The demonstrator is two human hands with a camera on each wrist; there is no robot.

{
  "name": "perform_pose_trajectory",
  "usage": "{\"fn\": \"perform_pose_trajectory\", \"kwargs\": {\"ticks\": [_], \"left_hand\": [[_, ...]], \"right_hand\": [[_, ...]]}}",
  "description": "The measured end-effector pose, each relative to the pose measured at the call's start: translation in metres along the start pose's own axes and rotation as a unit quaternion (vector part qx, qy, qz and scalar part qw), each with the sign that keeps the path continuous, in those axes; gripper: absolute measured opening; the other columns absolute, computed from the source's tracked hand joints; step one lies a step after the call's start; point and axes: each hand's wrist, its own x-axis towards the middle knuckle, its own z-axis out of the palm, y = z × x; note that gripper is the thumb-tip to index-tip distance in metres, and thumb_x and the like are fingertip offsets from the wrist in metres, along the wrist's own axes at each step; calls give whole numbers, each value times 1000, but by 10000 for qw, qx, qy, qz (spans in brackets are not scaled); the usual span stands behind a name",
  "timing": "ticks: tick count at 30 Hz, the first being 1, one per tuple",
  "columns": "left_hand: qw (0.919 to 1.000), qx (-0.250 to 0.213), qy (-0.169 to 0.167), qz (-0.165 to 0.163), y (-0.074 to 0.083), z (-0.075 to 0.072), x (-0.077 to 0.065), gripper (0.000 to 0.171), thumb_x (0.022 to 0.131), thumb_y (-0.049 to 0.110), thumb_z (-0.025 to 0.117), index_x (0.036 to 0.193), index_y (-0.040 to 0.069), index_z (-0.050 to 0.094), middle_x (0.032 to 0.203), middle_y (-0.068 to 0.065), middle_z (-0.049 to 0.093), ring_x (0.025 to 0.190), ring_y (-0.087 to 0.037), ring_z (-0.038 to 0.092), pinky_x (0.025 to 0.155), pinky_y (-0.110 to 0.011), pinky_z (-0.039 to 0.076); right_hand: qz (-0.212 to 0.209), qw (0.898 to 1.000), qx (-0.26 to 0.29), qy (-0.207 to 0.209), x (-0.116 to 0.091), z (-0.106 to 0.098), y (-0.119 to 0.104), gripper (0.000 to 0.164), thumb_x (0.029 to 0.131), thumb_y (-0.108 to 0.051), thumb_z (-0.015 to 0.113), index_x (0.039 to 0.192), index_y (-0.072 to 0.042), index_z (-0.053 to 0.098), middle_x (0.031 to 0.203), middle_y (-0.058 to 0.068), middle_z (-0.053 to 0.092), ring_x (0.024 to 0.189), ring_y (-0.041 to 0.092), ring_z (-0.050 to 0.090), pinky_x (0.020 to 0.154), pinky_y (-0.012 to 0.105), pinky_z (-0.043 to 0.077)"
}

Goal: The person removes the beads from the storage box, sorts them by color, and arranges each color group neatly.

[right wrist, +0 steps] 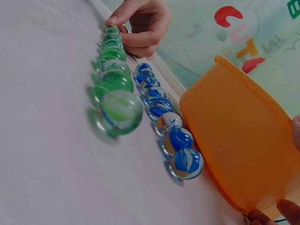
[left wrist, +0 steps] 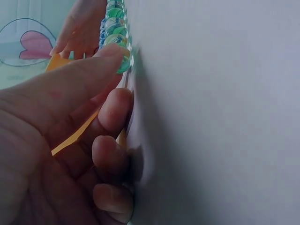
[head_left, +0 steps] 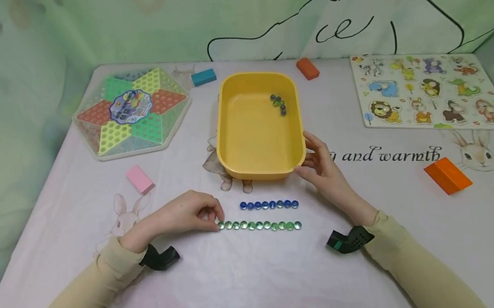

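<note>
A row of green glass marbles [head_left: 259, 225] lies on the table, parallel to a shorter row of blue marbles [head_left: 272, 204]. At the left end of the green row my left hand [head_left: 189, 213] pinches the last green marble [left wrist: 123, 64] between thumb and forefinger. The other left fingers curl close to the tabletop. My right hand [head_left: 328, 174] holds the near right corner of a yellow plastic basin [head_left: 262, 160], thumb at the front and fingers along the side. Inside the basin, several dark and green marbles [head_left: 277, 101] cluster toward the right wall.
A hexagonal Chinese checkers board [head_left: 105, 141] sits at the back left, an animal puzzle board [head_left: 395, 81] at the back right. Around them lie a pink block [head_left: 140, 179], a blue block [head_left: 204, 77], a red-orange block [head_left: 308, 68] and an orange block [head_left: 447, 176].
</note>
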Motion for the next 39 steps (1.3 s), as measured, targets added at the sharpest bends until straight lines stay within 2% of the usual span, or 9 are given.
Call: {"fn": "perform_pose_trajectory", "kwargs": {"ticks": [8, 14, 19, 24, 29, 33, 36, 39], "left_hand": [[9998, 6, 80, 178, -1, 1, 0, 13, 78, 19, 73, 87, 16, 65, 71, 9, 54, 60, -1, 42, 58, -18, 37], [9996, -275, -66, 31, 0, -4, -1, 15, 79, 19, 72, 92, 15, 64, 73, 8, 56, 61, -4, 46, 58, -18, 39], [9994, -302, -175, 65, 5, -19, -1, 19, 81, 19, 70, 97, 12, 63, 75, 7, 57, 64, -5, 49, 61, -20, 42], [9982, 118, -499, 320, 23, -43, 4, 21, 85, 21, 66, 103, 11, 62, 78, 8, 56, 69, -6, 51, 64, -22, 43], [9915, 534, -933, 738, 47, -62, 24, 18, 88, 23, 63, 103, 12, 62, 83, 7, 58, 76, -5, 51, 68, -23, 45], [9867, 522, -1208, 954, 62, -70, 49, 17, 89, 24, 61, 101, 13, 62, 86, 5, 61, 76, -8, 52, 70, -24, 45], [9896, 524, -932, 957, 67, -80, 70, 19, 90, 24, 59, 103, 11, 61, 89, 3, 61, 79, -10, 52, 73, -26, 44], [9962, 334, -324, 743, 68, -91, 90, 20, 92, 22, 57, 107, 10, 61, 92, -1, 59, 84, -14, 52, 76, -27, 44]], "right_hand": [[-86, 10000, -1, 6, 0, 0, 1, 73, 91, -8, 55, 147, -26, 12, 144, 12, 26, 112, 17, 44, 92, 9, 36], [-108, 9999, -1, 15, 0, -1, 1, 73, 91, -8, 55, 147, -25, 12, 143, 12, 26, 112, 17, 45, 92, 9, 36], [-99, 9999, 24, 21, 0, 0, 2, 73, 91, -7, 55, 148, -24, 12, 143, 13, 26, 111, 14, 45, 93, 10, 36], [-100, 9999, 31, 41, -1, 0, 1, 73, 91, -7, 55, 148, -24, 12, 143, 14, 27, 110, 15, 45, 92, 10, 36], [-93, 9999, 11, 45, -2, 0, 1, 74, 91, -7, 56, 148, -24, 12, 143, 14, 27, 113, 23, 45, 92, 10, 36], [-31, 10000, -34, 41, -2, 0, 3, 74, 91, -9, 57, 147, -25, 12, 143, 13, 27, 116, 27, 45, 92, 10, 36], [11, 10000, -75, 44, -2, 0, 3, 73, 91, -10, 57, 147, -27, 12, 144, 12, 26, 118, 28, 44, 93, 9, 36], [-4, 10000, -60, 21, -2, -1, 2, 73, 91, -10, 56, 147, -26, 12, 144, 13, 26, 118, 28, 45, 93, 11, 36]]}}
